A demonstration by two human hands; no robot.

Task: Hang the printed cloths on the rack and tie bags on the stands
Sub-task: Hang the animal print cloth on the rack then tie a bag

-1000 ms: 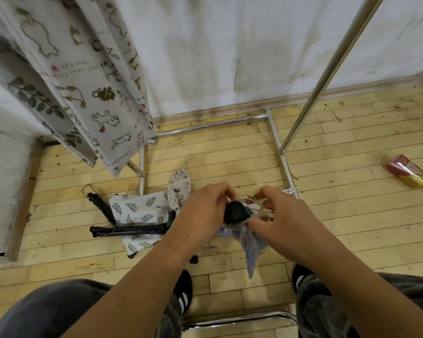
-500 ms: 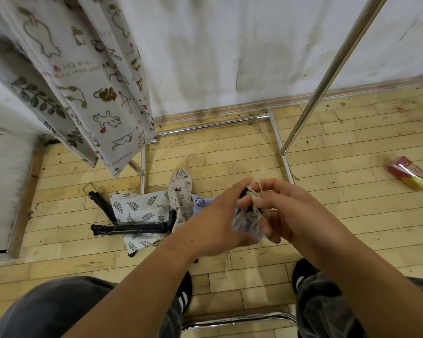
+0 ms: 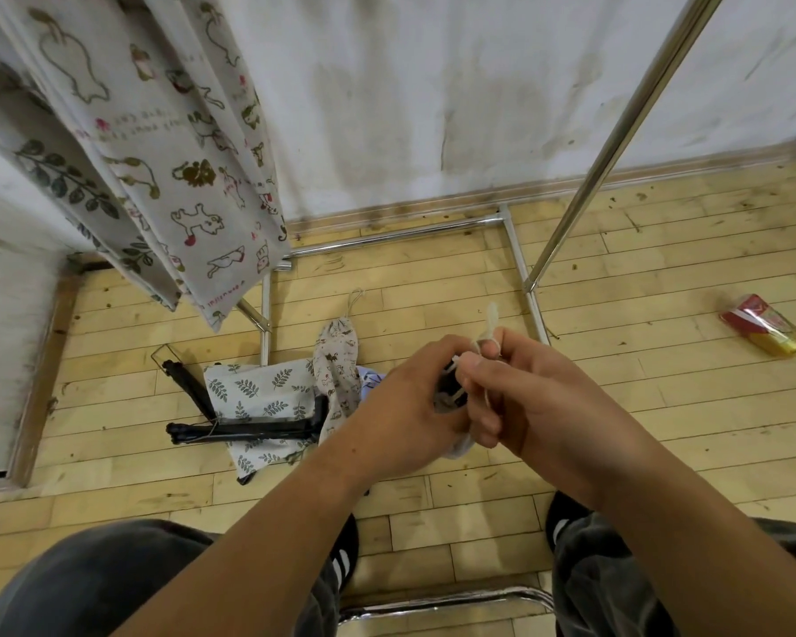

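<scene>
Close up, above the knees, a small cloth bag (image 3: 460, 448) is being held between two hands. It is being gripped by the left hand (image 3: 400, 406), with the fingers curled round it and round what looks like a black stand tip (image 3: 451, 389). Its thin string (image 3: 490, 320) is being pinched by the right hand (image 3: 525, 397). The bag is being judged light, soft and floppy, so it is best gripped at the neck, with the string pulled tight close to the knot.

Lower down, a leaf-print bag (image 3: 258, 393), an animal-print bag (image 3: 336, 356) and black stands (image 3: 249, 428) are being left on the wooden floor (image 3: 616, 406). A red and yellow packet (image 3: 768, 328) is being left far to the right. Farther off, printed cloths (image 3: 157, 154) are being seen hanging beside the metal rack (image 3: 616, 131), before a stained white wall (image 3: 410, 108).
</scene>
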